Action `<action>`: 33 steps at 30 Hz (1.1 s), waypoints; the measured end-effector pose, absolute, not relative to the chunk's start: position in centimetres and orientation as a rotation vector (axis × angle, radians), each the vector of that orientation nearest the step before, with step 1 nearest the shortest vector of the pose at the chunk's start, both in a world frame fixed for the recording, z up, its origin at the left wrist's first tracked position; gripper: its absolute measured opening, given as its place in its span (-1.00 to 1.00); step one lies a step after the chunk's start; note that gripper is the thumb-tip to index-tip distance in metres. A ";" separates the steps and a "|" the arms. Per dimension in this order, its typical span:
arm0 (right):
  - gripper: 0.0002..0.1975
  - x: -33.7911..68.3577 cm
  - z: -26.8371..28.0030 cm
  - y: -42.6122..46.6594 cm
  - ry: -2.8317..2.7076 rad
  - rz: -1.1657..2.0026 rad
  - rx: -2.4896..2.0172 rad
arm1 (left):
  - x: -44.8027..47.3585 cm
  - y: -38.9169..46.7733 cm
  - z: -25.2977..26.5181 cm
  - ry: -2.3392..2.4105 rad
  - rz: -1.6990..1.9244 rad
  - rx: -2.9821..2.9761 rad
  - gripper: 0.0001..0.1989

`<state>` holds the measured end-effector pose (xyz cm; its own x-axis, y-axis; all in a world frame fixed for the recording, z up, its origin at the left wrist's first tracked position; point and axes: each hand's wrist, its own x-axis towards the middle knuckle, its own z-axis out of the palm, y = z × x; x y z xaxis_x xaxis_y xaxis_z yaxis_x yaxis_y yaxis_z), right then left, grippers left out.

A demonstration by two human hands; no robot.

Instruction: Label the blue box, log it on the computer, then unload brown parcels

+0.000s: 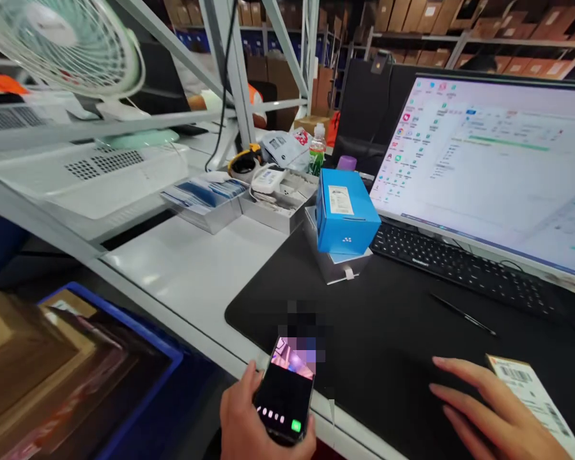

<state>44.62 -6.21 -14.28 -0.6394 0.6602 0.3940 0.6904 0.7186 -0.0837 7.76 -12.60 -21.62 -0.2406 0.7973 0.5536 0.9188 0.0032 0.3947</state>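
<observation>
A big black mat (278, 300) lies on the desk across the lower middle and right of the frame. A large lit screen (489, 179) fills the upper right. A pale green fan (60, 38) stands in the upper left. The black keyboard (450, 268) sits under the screen, at the right.

In the lower right, the right hand (498, 409) is let go, with its fingers spread and a bit bent. Nothing shows in its grasp. The left hand (249, 418), at the bottom middle, is wrapped around the phone, with fingers on both of its sides.

Near the middle, a blue box (349, 217) sits on top of a silver box (345, 265). In the lower right, a white card (517, 374) with bar codes is partly under the right hand in this view; I can't tell if they touch.

The phone (285, 393) is at the bottom middle, by the front edge of the desk, with its lit side up. Blocky blur hides its top end. To hold it well, I think the left hand should squeeze just enough, pinch only the sides, and keep fingers off the bright part. Staying over the desk seems safer than hanging past the edge. The thin pen (462, 314) lies on the mat, at the right.
</observation>
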 end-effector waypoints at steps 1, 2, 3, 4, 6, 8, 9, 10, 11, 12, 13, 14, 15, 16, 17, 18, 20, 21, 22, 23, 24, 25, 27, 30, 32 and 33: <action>-0.72 43.7 -14.0 -6.3 -2.562 -0.098 -1.024 | 7.9 -13.1 -22.1 -2.050 -1.112 -1.868 0.11; -0.73 43.0 -13.8 -6.4 -2.576 -0.075 -1.022 | 8.2 -13.3 -22.6 -2.003 -1.164 -1.920 0.10; -0.73 42.5 -13.7 -6.4 -2.585 -0.046 -1.026 | 8.5 -13.4 -23.0 -1.957 -1.214 -1.970 0.08; -0.73 42.1 -13.7 -6.5 -2.593 -0.017 -1.036 | 8.9 -13.4 -23.3 -1.907 -1.252 -2.020 0.06; -0.71 42.0 -14.0 -6.7 -2.603 0.037 -1.068 | 9.8 -12.9 -23.7 -1.784 -1.294 -2.114 0.03; -0.69 42.2 -14.4 -7.1 -2.591 0.082 -1.092 | 10.7 -12.1 -23.9 -1.649 -1.366 -2.157 -0.02; -0.69 42.4 -14.6 -7.3 -2.575 0.101 -1.104 | 11.1 -11.7 -24.0 -1.597 -1.424 -2.155 -0.04; -0.68 42.6 -14.9 -7.6 -2.553 0.118 -1.117 | 11.5 -11.3 -24.0 -1.546 -1.486 -2.148 -0.06; -0.68 42.8 -15.2 -7.8 -2.526 0.132 -1.131 | 11.9 -10.8 -23.9 -1.478 -1.541 -2.141 -0.07; -0.67 43.0 -15.5 -8.0 -2.496 0.143 -1.150 | 12.2 -10.4 -23.7 -1.402 -1.580 -2.135 -0.05; -0.67 43.1 -15.8 -8.1 -2.464 0.152 -1.168 | 12.7 -10.0 -23.5 -1.331 -1.605 -2.126 -0.02; -0.67 43.3 -16.1 -8.2 -2.433 0.157 -1.180 | 13.1 -9.6 -23.1 -1.271 -1.622 -2.109 0.00; -0.67 43.4 -16.5 -8.2 -2.404 0.162 -1.189 | 13.6 -9.3 -22.7 -1.241 -1.631 -2.088 -0.01; -0.67 43.6 -16.8 -8.2 -2.378 0.169 -1.196 | 14.2 -9.1 -22.3 -1.251 -1.637 -2.063 -0.04; -0.68 43.7 -17.1 -8.2 -2.359 0.182 -1.201 | 14.9 -8.9 -21.9 -1.277 -1.648 -2.031 -0.09; -0.68 43.9 -17.4 -8.2 -2.346 0.200 -1.205 | 15.5 -8.8 -21.6 -1.315 -1.665 -1.990 -0.13; -0.69 44.2 -17.9 -8.1 -2.334 0.256 -1.214 | 16.7 -8.8 -21.1 -1.399 -1.724 -1.902 -0.18; -0.69 44.4 -18.0 -8.1 -2.329 0.284 -1.218 | 17.2 -8.8 -21.1 -1.450 -1.766 -1.860 -0.18; -0.69 44.5 -18.1 -8.1 -2.320 0.309 -1.220 | 17.5 -8.8 -21.0 -1.495 -1.807 -1.826 -0.18; -0.70 44.7 -18.2 -8.1 -2.309 0.329 -1.221 | 17.7 -8.8 -21.1 -1.543 -1.827 -1.818 -0.18; -0.70 44.8 -18.2 -8.1 -2.295 0.344 -1.226 | 17.8 -8.8 -21.1 -1.573 -1.831 -1.828 -0.17; -0.71 44.9 -18.2 -8.0 -2.285 0.356 -1.227 | 17.8 -8.8 -21.2 -1.585 -1.828 -1.842 -0.18; -0.71 45.1 -18.2 -8.0 -2.274 0.372 -1.225 | 17.9 -8.6 -21.3 -1.588 -1.794 -1.874 -0.22; -0.72 45.2 -18.0 -7.9 -2.273 0.382 -1.218 | 18.3 -8.3 -21.1 -1.652 -1.763 -1.841 -0.38; -0.73 45.2 -17.8 -7.8 -2.264 0.385 -1.220 | 18.8 -8.2 -20.9 -1.718 -1.785 -1.747 -0.45; -0.73 45.2 -17.7 -7.8 -2.258 0.386 -1.218 | 19.0 -8.2 -20.8 -1.740 -1.800 -1.698 -0.46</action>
<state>45.19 -7.81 -17.68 -0.4458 0.8348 0.3232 0.6799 0.5506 -0.4843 19.01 -8.17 -20.80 -0.3651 0.5746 0.7324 0.7127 -0.3336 0.6170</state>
